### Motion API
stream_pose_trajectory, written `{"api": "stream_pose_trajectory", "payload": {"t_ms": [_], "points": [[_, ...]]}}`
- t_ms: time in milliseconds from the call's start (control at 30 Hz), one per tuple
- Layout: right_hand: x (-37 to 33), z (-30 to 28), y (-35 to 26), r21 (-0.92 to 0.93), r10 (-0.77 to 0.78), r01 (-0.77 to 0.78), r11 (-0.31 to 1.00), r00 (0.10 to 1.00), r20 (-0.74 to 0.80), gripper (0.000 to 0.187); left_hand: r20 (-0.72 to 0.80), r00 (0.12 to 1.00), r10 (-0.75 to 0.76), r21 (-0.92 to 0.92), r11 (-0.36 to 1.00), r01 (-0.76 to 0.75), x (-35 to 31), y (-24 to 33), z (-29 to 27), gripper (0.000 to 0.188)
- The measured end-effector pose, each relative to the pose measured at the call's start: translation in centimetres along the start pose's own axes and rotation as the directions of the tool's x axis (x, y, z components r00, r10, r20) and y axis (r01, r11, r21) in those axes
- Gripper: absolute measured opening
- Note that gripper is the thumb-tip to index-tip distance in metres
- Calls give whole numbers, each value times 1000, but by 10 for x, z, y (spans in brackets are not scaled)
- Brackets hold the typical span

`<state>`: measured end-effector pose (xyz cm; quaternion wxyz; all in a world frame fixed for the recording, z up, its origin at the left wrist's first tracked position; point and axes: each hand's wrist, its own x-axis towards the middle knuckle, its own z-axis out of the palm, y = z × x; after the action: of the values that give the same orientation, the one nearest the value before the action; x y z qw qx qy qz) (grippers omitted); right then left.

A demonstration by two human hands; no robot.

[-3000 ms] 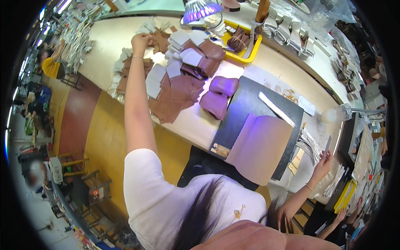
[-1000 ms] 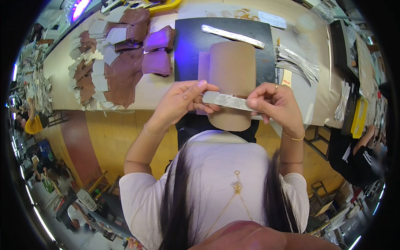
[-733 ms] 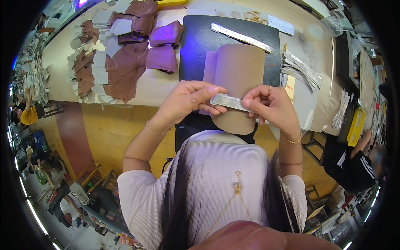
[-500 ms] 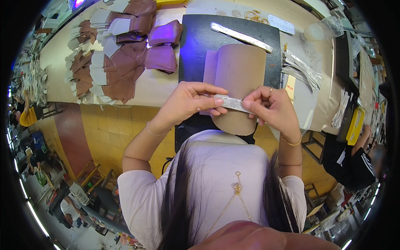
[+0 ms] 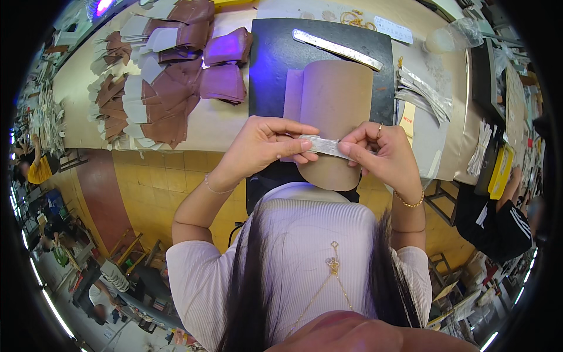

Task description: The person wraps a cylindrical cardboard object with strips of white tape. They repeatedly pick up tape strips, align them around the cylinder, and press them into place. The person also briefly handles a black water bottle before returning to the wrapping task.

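Observation:
A short, shiny whitish strip [image 5: 323,145] is stretched between my two hands, in front of the near part of a curved brown sheet [image 5: 337,94]. My left hand [image 5: 275,139] pinches its left end between thumb and fingers. At the right end, my right hand [image 5: 377,148] grips it the same way, thumb on top. Fingertips hide both ends of the strip. The brown sheet bulges up over a dark board [image 5: 270,88] and hangs past its near edge. Across the far part of the board lies a long whitish-silver strip [image 5: 337,50].
Stacks of brown and white cut pieces [image 5: 170,100] lie to the left, beside folded reddish-brown bundles [image 5: 224,83]. Silvery strips [image 5: 423,94] and a yellowish card [image 5: 407,117] are right of the board. A clear plastic cup [image 5: 451,38] lies farther back. Another person [image 5: 498,226] is at the right.
Both hands keep their pinch on the whitish strip, which has tilted slightly. The table has shifted a little in the picture with my head.

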<state>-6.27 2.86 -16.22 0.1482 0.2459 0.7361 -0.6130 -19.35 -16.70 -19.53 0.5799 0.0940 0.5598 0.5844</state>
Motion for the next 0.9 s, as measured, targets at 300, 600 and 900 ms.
{"api": "stream_pose_trajectory", "payload": {"t_ms": [300, 600, 900], "points": [[-7, -5, 11, -70, -190, 185, 980, 979, -76, 13, 2, 1000, 27, -4, 1000, -27, 2, 0, 2, 25], [-5, -6, 16, -7, -126, 125, 992, 988, -93, 16, -10, 999, 34, -23, 999, -34, 5, -5, 1, 23], [-5, -4, 16, -85, -181, 172, 981, 976, -120, 18, 12, 1000, 2, -55, 998, -1, 12, -13, -3, 25]]}}
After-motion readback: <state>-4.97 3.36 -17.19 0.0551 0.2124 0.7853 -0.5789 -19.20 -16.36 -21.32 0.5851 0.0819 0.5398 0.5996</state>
